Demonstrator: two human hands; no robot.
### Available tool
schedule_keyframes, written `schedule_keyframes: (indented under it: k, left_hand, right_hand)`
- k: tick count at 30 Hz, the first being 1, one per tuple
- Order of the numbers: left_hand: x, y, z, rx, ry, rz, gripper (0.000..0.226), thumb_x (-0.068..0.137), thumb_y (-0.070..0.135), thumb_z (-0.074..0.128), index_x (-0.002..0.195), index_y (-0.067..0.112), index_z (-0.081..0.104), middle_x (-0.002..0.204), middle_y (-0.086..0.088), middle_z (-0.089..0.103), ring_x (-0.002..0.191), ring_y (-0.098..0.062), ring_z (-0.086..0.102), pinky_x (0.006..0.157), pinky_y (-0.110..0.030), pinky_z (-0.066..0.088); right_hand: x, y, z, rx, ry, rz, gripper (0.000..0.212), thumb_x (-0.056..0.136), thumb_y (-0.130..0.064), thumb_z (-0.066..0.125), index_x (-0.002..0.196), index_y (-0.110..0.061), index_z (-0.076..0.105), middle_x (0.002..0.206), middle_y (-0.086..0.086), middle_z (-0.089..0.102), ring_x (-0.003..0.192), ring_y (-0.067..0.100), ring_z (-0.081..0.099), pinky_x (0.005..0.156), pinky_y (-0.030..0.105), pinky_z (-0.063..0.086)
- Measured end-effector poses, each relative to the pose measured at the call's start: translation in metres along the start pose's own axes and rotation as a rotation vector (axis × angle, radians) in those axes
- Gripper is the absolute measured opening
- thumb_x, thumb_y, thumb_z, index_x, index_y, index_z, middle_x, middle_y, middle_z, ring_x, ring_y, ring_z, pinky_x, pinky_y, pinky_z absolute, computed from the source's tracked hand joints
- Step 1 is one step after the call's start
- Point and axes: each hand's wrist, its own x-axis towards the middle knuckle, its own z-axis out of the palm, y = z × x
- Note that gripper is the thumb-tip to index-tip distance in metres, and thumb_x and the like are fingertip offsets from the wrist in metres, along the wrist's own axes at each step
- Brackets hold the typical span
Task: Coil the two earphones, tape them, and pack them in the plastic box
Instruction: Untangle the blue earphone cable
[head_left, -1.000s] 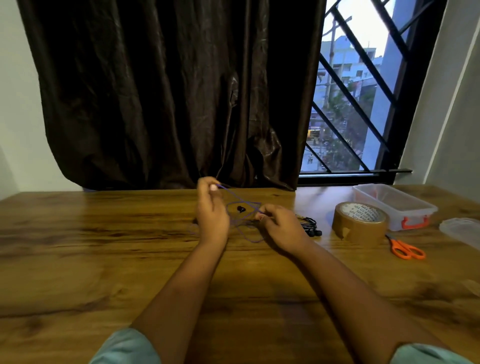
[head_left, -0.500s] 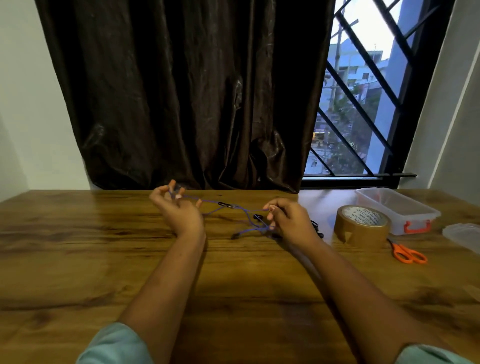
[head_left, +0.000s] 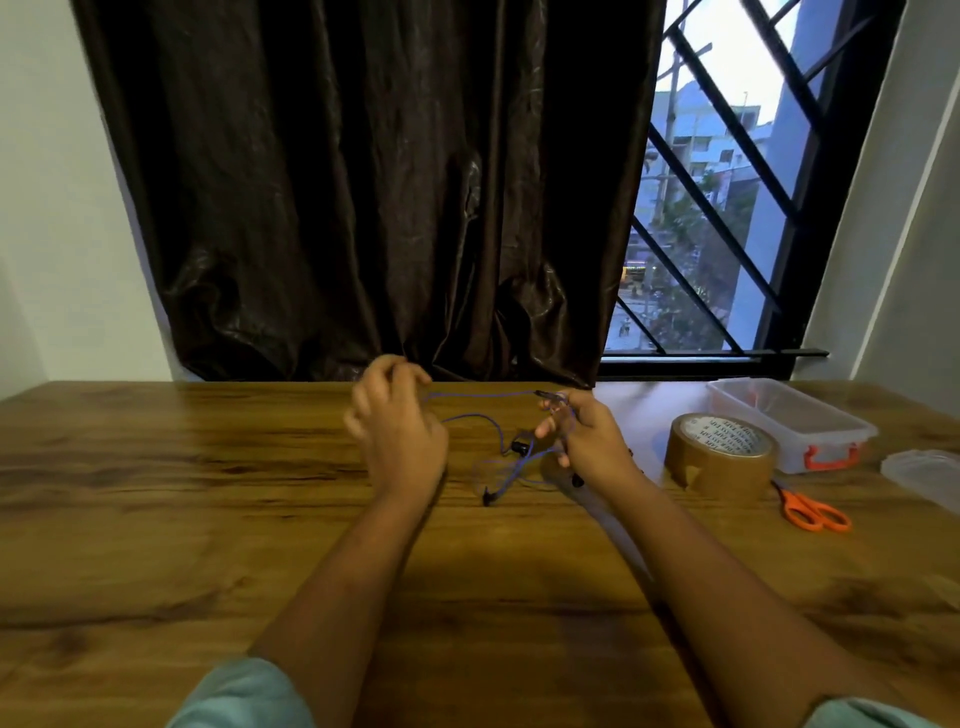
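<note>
Left hand: my fingers curled shut on the cord's far end, above the table.
Right hand: pinching loops of the purple cord.
Cord axis: strung left-right between my 2 hands, slack hanging below.
Nearer hand: right holds the coil; left feeds.
Box: far right, beyond tape.

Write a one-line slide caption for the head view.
Left hand and right hand stretch a purple earphone cable above the wooden table.
</note>
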Motion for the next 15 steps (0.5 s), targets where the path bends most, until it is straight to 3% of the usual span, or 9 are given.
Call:
schedule_keyframes:
  k: [3,6,11,15]
  left_hand:
    - [-0.010,0.022,0.006,-0.306,-0.293,0.103,0.015,0.081,0.027,0.047,0.091,0.020,0.055,0.081,-0.002,0.065,0.076,-0.020,0.059,0.068,-0.037,0.045]
    - [-0.024,0.033,0.013,-0.283,-0.462,0.187,0.032,0.083,0.055,0.046,0.087,0.025,0.057,0.068,0.003,0.065,0.061,-0.011,0.058,0.058,-0.033,0.045]
    - [-0.023,0.031,0.013,-0.243,-0.423,0.168,0.051,0.069,0.073,0.045,0.100,0.034,0.054,0.086,0.014,0.069,0.078,-0.006,0.064,0.082,-0.035,0.047]
    - [-0.025,0.033,0.013,-0.253,-0.441,0.093,0.073,0.057,0.080,0.047,0.113,0.034,0.053,0.115,0.009,0.062,0.110,-0.016,0.056,0.092,-0.043,0.044]
  right_hand:
    - [-0.005,-0.009,0.003,0.062,0.001,0.003,0.023,0.102,-0.011,0.035,0.086,-0.010,0.051,0.064,0.007,0.052,0.032,0.003,0.041,0.033,0.016,0.032]
    - [-0.011,-0.014,0.006,0.051,-0.015,-0.056,0.019,0.100,-0.012,0.041,0.098,0.000,0.055,0.058,0.003,0.053,0.036,0.006,0.045,0.037,0.019,0.037]
    - [-0.014,-0.016,0.008,0.024,-0.081,-0.155,0.009,0.091,-0.004,0.057,0.097,-0.004,0.064,0.082,0.006,0.066,0.072,0.010,0.065,0.062,0.022,0.055]
    - [-0.012,-0.015,0.010,0.024,-0.055,-0.134,0.022,0.090,0.005,0.052,0.103,-0.008,0.063,0.079,0.002,0.061,0.067,0.002,0.063,0.063,0.019,0.053]
